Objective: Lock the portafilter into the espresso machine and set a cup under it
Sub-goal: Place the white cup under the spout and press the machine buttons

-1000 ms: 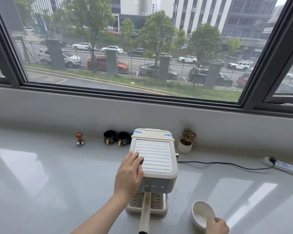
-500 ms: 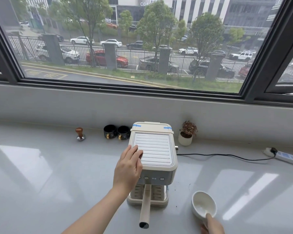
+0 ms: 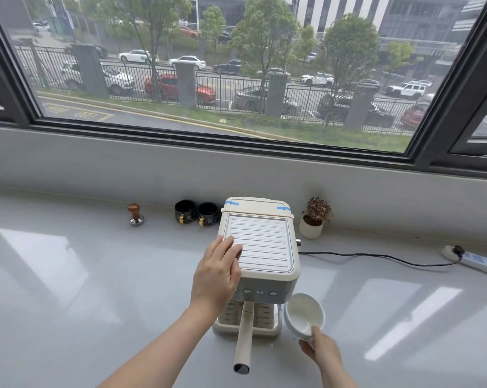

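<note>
A cream espresso machine [image 3: 262, 247] stands on the grey counter. The portafilter sits in it, and its long cream handle [image 3: 243, 337] sticks out toward me over the drip tray [image 3: 264, 320]. My left hand [image 3: 217, 273] rests flat on the machine's top left edge. My right hand [image 3: 319, 350] holds a white cup [image 3: 304, 317] by its near side. The cup is tilted and lifted just right of the drip tray, touching or nearly touching the machine's front right corner.
Two black cups [image 3: 196, 212] and a wooden-topped tamper [image 3: 135, 214] stand at the back left of the machine. A small potted plant [image 3: 313, 219] is at the back right. A black cable [image 3: 376, 257] runs to a power strip [image 3: 473, 260] on the right.
My right hand has lifted the white cup and carried it left and forward, up to the machine's front right corner. My left hand has stayed on the machine's top.
</note>
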A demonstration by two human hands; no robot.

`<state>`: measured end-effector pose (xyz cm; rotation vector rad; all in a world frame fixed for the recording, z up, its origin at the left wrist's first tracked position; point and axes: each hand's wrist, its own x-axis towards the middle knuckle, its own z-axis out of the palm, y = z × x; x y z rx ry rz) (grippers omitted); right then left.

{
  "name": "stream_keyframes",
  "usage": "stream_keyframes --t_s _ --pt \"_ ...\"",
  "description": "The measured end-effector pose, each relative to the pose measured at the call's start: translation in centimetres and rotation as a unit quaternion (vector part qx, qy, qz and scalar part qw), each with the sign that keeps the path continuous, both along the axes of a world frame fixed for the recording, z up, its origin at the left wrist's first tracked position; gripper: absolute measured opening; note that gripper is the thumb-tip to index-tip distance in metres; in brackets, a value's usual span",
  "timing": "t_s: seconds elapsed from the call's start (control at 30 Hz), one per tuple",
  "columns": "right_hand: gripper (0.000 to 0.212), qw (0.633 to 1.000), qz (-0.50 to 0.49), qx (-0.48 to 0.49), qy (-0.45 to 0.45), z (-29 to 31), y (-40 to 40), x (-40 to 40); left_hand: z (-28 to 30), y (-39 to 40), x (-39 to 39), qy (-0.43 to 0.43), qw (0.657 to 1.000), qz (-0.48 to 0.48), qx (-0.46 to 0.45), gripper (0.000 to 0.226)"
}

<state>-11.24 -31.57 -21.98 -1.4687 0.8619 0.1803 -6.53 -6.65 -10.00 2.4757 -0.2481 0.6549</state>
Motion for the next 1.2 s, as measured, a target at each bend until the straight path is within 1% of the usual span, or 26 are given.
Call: stream_keyframes --t_s 0.07,0.23,0.37,0.47,0.67,0.8,0.87,0.97,1.13,1.2 --pt "0.029 1.0 0.024 0.003 -0.003 0.1 1.2 0.7 0.0 0.0 0.1 0.001 1.0 -0.001 0.003 0.038" --pt "0.03 0.994 0.101 -0.036 0.008 -0.2 3.3 2.3 0.0 0.1 0.1 0.006 1.0 -0.004 0.013 0.036" --pt "0.036 0.987 0.141 -0.071 0.013 -0.6 4.1 3.2 0.1 0.1 0.1 0.012 1.0 -0.006 0.017 0.037" --pt "0.039 0.983 0.16 -0.092 0.017 -0.7 4.2 4.0 0.2 0.2 0.0 0.011 1.0 -0.006 0.014 0.036" --pt "0.041 0.974 0.202 -0.102 0.013 -0.9 4.9 4.8 0.4 0.3 0.0 0.005 1.0 -0.01 0.014 0.036" --pt "0.036 0.968 0.231 -0.094 0.024 -1.0 6.4 4.8 0.4 0.5 0.0 0.003 1.0 -0.014 0.018 0.036" --pt "0.035 0.964 0.246 -0.096 0.015 -1.0 6.9 4.9 0.3 0.6 0.1 0.003 1.0 -0.02 0.016 0.036" --pt "0.039 0.959 0.263 -0.106 0.015 -0.7 7.1 5.1 0.1 1.0 0.2 0.008 0.999 -0.03 0.011 0.037" --pt "0.044 0.946 0.298 -0.119 0.039 -0.5 7.1 5.5 -0.2 1.2 0.3 0.011 0.999 -0.035 0.008 0.037" --pt "0.043 0.943 0.307 -0.12 0.041 -0.4 7.4 5.6 -0.2 1.2 0.3 0.011 0.999 -0.035 0.007 0.037"
